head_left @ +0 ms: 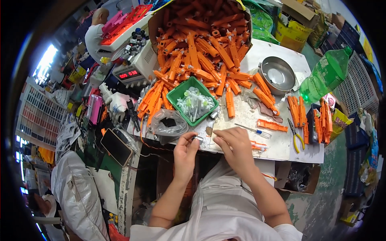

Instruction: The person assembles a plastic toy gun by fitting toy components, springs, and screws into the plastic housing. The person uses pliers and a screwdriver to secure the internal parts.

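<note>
My left hand [185, 154] pinches a small silvery metal part [199, 138] between thumb and fingertips, at the table's front edge. Just right of it, my right hand [236, 149] has its fingers bent and closed toward the left; anything in them is hidden. Between and beyond the hands lies a pale work board [277, 141]. A screwdriver [254, 129] with a blue-tipped clear handle lies beyond my right hand, near a single orange plastic housing [272, 125]. Ahead of my hands stands a green tray [172, 97] of small clear and whitish plastic parts.
A large box [154, 30] spills orange toy-like housings [219, 48] over the table. Around it are a metal bowl [277, 75], green bottle [326, 74], yellow-handled pliers [298, 140], clear plastic bag [169, 122], power supply [136, 66] and phone [116, 146]. Another person [95, 36] sits far left.
</note>
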A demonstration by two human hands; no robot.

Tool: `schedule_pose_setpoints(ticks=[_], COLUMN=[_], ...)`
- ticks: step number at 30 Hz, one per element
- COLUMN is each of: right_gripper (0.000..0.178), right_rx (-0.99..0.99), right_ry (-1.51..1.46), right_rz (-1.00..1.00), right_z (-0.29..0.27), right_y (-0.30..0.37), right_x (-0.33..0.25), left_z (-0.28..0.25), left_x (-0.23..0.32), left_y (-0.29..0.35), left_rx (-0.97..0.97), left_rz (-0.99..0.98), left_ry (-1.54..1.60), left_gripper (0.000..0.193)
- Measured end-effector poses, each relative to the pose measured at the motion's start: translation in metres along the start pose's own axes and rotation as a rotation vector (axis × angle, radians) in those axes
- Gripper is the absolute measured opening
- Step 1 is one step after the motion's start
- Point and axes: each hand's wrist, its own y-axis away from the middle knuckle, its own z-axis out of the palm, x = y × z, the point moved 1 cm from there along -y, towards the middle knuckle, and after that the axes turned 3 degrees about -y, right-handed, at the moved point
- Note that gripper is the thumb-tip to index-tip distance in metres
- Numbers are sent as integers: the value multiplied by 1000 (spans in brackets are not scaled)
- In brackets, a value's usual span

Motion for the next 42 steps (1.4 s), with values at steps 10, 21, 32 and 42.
schedule_pose_setpoints(ticks=[10, 21, 32, 42], right_gripper=[23, 25, 25, 17], right_rx=[193, 169, 159, -241], right_ry=[131, 109, 64, 75], right_rz=[-202, -174, -116, 85], right_z=[-42, -49, -51, 1], right_y=[38, 43, 43, 2], right_x=[-35, -31, -27, 8], left_z=[42, 50, 53, -3], left_x=[31, 18, 24, 3], left_y=[42, 49, 47, -9], left_rx=[-375, -443, -397, -110], left_rz=[-364, -537, -395, 659], left_ry=[676, 899, 679, -1113], left_gripper=[27, 32, 32, 23])
